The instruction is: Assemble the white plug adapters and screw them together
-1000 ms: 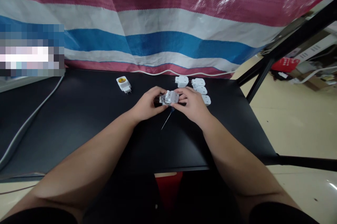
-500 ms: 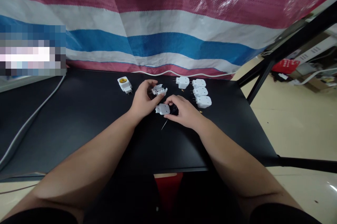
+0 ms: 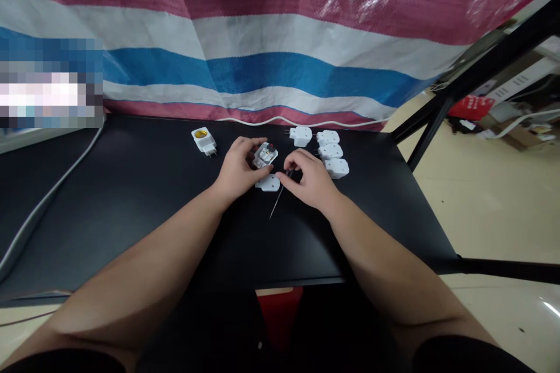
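My left hand point(image 3: 240, 167) is closed on an opened white plug housing point(image 3: 266, 155), its inside facing up with metal parts and a small red-and-black piece showing. Just below lies a white cover point(image 3: 268, 183) with small holes, partly behind my left thumb. In the fingers of my right hand point(image 3: 310, 177) is a screwdriver point(image 3: 277, 201); its thin metal shaft points down and toward me, and most of its dark handle is hidden in the grip. Both hands are close together above the black table point(image 3: 271, 250).
Several white plug units point(image 3: 330, 151) with metal prongs stand at the right. To the left sits a white plug unit with a round yellow inside point(image 3: 203, 138). A white cable point(image 3: 280, 121) runs along the back edge, below a striped sheet point(image 3: 280, 75). A grey cable point(image 3: 48, 201) crosses the left side.
The opened housing has turned in my left hand, so its inside now faces me. My right fingers have come off the cover, and the screwdriver shaft shows more.
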Action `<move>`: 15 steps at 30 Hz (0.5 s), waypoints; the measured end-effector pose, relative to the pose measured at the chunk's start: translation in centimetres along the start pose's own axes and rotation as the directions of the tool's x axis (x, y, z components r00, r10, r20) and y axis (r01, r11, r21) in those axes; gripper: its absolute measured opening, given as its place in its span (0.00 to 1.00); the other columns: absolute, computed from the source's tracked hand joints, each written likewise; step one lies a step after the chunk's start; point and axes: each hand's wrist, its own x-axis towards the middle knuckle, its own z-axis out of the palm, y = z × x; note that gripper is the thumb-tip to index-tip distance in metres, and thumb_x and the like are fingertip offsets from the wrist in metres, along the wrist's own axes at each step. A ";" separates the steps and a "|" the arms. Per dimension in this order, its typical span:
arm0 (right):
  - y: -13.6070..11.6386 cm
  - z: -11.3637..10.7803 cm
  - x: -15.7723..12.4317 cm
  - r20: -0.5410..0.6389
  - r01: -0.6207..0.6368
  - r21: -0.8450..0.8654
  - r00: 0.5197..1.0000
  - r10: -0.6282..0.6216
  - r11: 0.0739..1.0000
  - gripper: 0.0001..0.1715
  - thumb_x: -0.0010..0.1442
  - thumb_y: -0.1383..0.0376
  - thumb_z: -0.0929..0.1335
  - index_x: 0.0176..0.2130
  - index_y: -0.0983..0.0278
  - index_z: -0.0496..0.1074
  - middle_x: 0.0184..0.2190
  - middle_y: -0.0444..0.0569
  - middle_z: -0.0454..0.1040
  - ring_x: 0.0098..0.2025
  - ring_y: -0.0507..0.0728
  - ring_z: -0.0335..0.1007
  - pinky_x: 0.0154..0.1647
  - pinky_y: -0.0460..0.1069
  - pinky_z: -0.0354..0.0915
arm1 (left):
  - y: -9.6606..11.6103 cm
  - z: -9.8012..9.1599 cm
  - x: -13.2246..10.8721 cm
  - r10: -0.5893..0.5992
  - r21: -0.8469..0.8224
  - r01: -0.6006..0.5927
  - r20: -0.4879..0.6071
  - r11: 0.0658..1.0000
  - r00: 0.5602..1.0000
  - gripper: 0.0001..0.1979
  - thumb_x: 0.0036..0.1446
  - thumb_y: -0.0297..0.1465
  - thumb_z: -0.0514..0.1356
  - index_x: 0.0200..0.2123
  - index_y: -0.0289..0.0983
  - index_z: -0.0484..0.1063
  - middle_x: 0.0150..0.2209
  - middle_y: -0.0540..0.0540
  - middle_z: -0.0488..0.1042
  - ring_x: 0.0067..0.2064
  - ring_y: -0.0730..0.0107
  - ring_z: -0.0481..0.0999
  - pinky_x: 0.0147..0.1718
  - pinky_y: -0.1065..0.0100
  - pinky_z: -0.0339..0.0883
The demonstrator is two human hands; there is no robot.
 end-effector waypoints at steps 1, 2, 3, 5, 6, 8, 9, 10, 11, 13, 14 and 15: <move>0.0 0.0 0.0 -0.040 -0.007 0.026 0.999 0.008 1.000 0.09 0.65 0.65 0.74 0.41 0.58 0.70 0.40 0.47 0.73 0.40 0.58 0.74 0.44 0.56 0.73 | 0.1 0.1 0.0 -0.003 -0.025 0.003 0.006 1.000 1.000 0.28 0.52 0.30 0.75 0.57 0.39 0.78 0.45 0.45 0.71 0.36 0.69 0.72 0.33 0.66 0.72; 0.1 0.1 0.0 -0.074 -0.006 0.056 0.997 0.010 0.998 0.09 0.65 0.65 0.73 0.44 0.58 0.70 0.42 0.48 0.74 0.41 0.58 0.75 0.44 0.56 0.74 | 0.1 0.2 -0.1 0.000 -0.047 0.000 0.012 0.999 1.000 0.27 0.51 0.30 0.76 0.55 0.39 0.79 0.43 0.46 0.71 0.36 0.70 0.72 0.33 0.67 0.71; 0.1 0.2 0.0 -0.098 -0.002 0.085 0.995 0.010 0.996 0.11 0.66 0.66 0.73 0.47 0.58 0.71 0.45 0.50 0.74 0.42 0.58 0.76 0.44 0.56 0.75 | 0.2 0.3 -0.1 0.008 -0.065 -0.006 0.018 0.998 1.000 0.26 0.51 0.30 0.76 0.54 0.39 0.79 0.42 0.47 0.70 0.35 0.70 0.71 0.32 0.67 0.71; 0.1 0.4 -0.1 -0.114 0.009 0.124 0.993 0.006 0.992 0.14 0.68 0.66 0.71 0.52 0.57 0.71 0.49 0.51 0.75 0.44 0.57 0.78 0.47 0.56 0.77 | 0.5 0.5 -0.3 0.030 -0.096 -0.027 0.033 0.995 0.999 0.26 0.50 0.31 0.77 0.53 0.39 0.79 0.38 0.48 0.69 0.35 0.69 0.71 0.32 0.67 0.70; 0.2 0.4 -0.1 -0.113 0.012 0.127 0.994 0.002 0.992 0.14 0.68 0.67 0.71 0.53 0.57 0.71 0.50 0.51 0.75 0.44 0.58 0.79 0.48 0.57 0.78 | 0.6 0.6 -0.4 0.044 -0.118 -0.038 0.047 0.992 0.998 0.27 0.50 0.31 0.78 0.53 0.40 0.79 0.38 0.49 0.68 0.35 0.69 0.71 0.32 0.68 0.70; 0.2 0.5 -0.2 -0.106 0.012 0.107 0.994 -0.001 0.994 0.15 0.69 0.67 0.70 0.54 0.56 0.72 0.51 0.51 0.76 0.45 0.58 0.79 0.51 0.59 0.78 | 1.0 0.7 -0.5 0.059 -0.191 -0.041 0.088 0.981 0.994 0.28 0.49 0.33 0.79 0.54 0.40 0.79 0.40 0.48 0.68 0.36 0.69 0.73 0.32 0.67 0.72; 0.2 0.4 -0.2 -0.106 0.010 0.095 0.994 0.001 0.995 0.15 0.69 0.67 0.70 0.55 0.56 0.72 0.51 0.52 0.76 0.45 0.58 0.79 0.51 0.59 0.78 | 1.1 0.7 -0.6 0.057 -0.239 -0.030 0.109 0.971 0.992 0.29 0.49 0.33 0.79 0.55 0.41 0.79 0.42 0.47 0.68 0.37 0.69 0.74 0.32 0.67 0.74; 0.3 0.4 -0.2 -0.108 0.007 0.089 0.994 0.003 0.996 0.16 0.70 0.67 0.70 0.56 0.56 0.73 0.51 0.52 0.75 0.45 0.58 0.79 0.51 0.59 0.78 | 1.3 0.7 -0.6 0.049 -0.287 -0.010 0.129 0.958 0.990 0.29 0.50 0.34 0.79 0.55 0.41 0.79 0.46 0.46 0.68 0.37 0.70 0.76 0.32 0.66 0.76; 0.3 0.3 -0.1 -0.110 0.006 0.088 0.994 0.004 0.996 0.16 0.70 0.67 0.69 0.56 0.56 0.73 0.52 0.52 0.75 0.45 0.58 0.79 0.52 0.59 0.78 | 1.4 0.7 -0.6 0.035 -0.332 0.016 0.146 0.943 0.989 0.29 0.50 0.34 0.79 0.55 0.41 0.78 0.49 0.44 0.69 0.37 0.70 0.77 0.33 0.66 0.77; 0.3 0.1 -0.1 -0.110 0.008 0.092 0.994 0.002 0.996 0.16 0.71 0.67 0.68 0.57 0.57 0.74 0.52 0.52 0.75 0.45 0.58 0.78 0.53 0.59 0.78 | 1.6 0.7 -0.5 -0.013 -0.401 0.085 0.180 0.912 0.984 0.28 0.50 0.33 0.78 0.55 0.40 0.78 0.55 0.41 0.70 0.36 0.73 0.78 0.33 0.67 0.78; 0.3 0.0 0.0 -0.106 0.008 0.089 0.994 0.001 0.996 0.15 0.71 0.67 0.68 0.56 0.57 0.74 0.52 0.52 0.75 0.45 0.58 0.78 0.53 0.59 0.78 | 1.6 0.7 -0.5 -0.040 -0.425 0.125 0.204 0.896 0.978 0.28 0.50 0.33 0.78 0.54 0.39 0.78 0.57 0.40 0.71 0.35 0.75 0.78 0.32 0.68 0.78; 0.2 -0.1 0.0 -0.094 0.006 0.079 0.996 0.001 0.997 0.15 0.71 0.68 0.68 0.56 0.57 0.74 0.52 0.52 0.75 0.45 0.58 0.78 0.53 0.59 0.78 | 1.7 0.6 -0.5 -0.067 -0.440 0.166 0.231 0.882 0.971 0.29 0.50 0.33 0.79 0.55 0.38 0.77 0.58 0.39 0.72 0.33 0.77 0.77 0.32 0.69 0.77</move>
